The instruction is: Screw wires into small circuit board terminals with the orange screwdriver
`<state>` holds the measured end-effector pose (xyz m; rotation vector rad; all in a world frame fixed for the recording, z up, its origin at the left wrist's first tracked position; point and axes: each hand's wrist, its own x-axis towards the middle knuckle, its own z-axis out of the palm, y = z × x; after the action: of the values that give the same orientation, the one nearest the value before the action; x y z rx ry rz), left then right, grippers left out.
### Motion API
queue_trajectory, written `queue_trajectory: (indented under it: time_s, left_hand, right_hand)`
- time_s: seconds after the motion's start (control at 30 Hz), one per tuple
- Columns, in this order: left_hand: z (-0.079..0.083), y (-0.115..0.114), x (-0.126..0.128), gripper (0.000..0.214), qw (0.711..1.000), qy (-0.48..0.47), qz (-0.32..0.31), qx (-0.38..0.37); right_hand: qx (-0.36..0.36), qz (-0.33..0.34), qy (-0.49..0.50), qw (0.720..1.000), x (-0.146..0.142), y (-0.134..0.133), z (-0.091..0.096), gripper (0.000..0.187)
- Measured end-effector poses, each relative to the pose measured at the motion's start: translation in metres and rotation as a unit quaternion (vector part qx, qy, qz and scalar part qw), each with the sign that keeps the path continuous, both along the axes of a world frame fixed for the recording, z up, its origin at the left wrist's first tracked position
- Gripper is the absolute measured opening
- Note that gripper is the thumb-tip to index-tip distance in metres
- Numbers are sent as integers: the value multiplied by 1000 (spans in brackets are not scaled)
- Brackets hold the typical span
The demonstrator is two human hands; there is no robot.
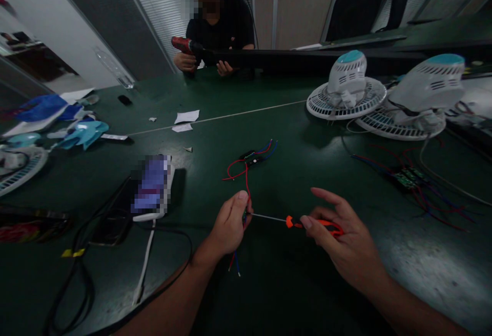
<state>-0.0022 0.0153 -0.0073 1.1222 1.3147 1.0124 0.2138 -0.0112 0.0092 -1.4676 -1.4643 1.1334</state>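
My left hand is closed in a pinch on a small part with red and blue wires hanging below it. A red wire runs up from the pinch to a small black circuit board lying on the dark green table. My right hand grips an orange-handled screwdriver; its thin metal shaft points left, and its tip meets the part at my left fingertips.
Two white fan assemblies lie at the right, and a second wired board lies before them. A phone on a white stand and cables sit left. Blue fan blades lie far left. A person opposite holds a red power screwdriver.
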Motion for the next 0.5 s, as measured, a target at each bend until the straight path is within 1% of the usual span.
queue_trajectory:
  time_s: [0.17, 0.33, 0.4, 0.5]
  left_hand:
    - [0, -1, 0, 45, 1000, 3, -7, 2]
    - [3, -1, 1, 46, 1000, 14, -1, 10]
    - [3, 0, 1, 47, 1000, 13, -2, 9]
    - [1, 0, 1, 47, 1000, -5, 1, -2]
  right_hand:
    - [22, -2, 3, 1000, -2, 0, 2, 52]
    - [17, -4, 6, 1000, -2, -2, 3, 52]
    - [5, -1, 12, 1000, -1, -2, 4, 51]
    - [-39, 2, -12, 999, -1, -1, 5, 49]
